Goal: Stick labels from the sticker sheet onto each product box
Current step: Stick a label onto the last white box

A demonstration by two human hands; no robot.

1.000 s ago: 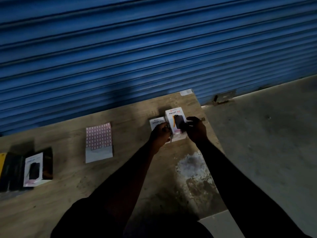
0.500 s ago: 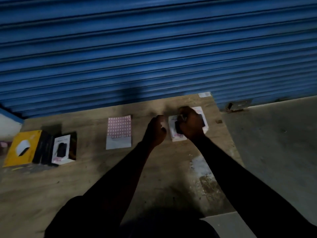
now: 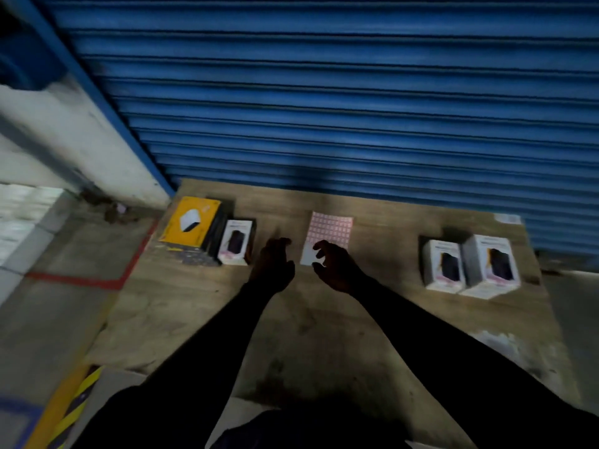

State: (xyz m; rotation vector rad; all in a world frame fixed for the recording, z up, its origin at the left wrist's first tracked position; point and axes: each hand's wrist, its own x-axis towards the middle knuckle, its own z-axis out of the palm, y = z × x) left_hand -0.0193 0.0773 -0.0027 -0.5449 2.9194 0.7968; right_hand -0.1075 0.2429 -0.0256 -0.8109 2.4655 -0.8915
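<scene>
Four boxes sitting on wooden board (image 3: 324,335). Crowding left edge: yellow box (image 3: 191,223), white product box (image 3: 235,243) just beside.

Hovering next: left hand (image 3: 274,264), empty, fingers loosely curled.

Lying flat mid-board: sticker sheet (image 3: 329,231), pink grid.

Hanging over its near edge: right hand (image 3: 335,265), empty, fingers spread and curled.

Standing near right edge: smaller white box (image 3: 442,265) touching taller white box (image 3: 492,265).

Lying bare: board nearer camera.

Blurring beyond reading: box print.

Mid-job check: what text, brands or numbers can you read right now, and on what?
Nothing is legible in this frame.
Tall white box at right, shorter white box beside it: top print blurred.
White box at left: top print blurred.
Yellow box: white picture, no readable words.
Sticker sheet: pink grid, too small.
Label at table's far corner: blurred.
</scene>
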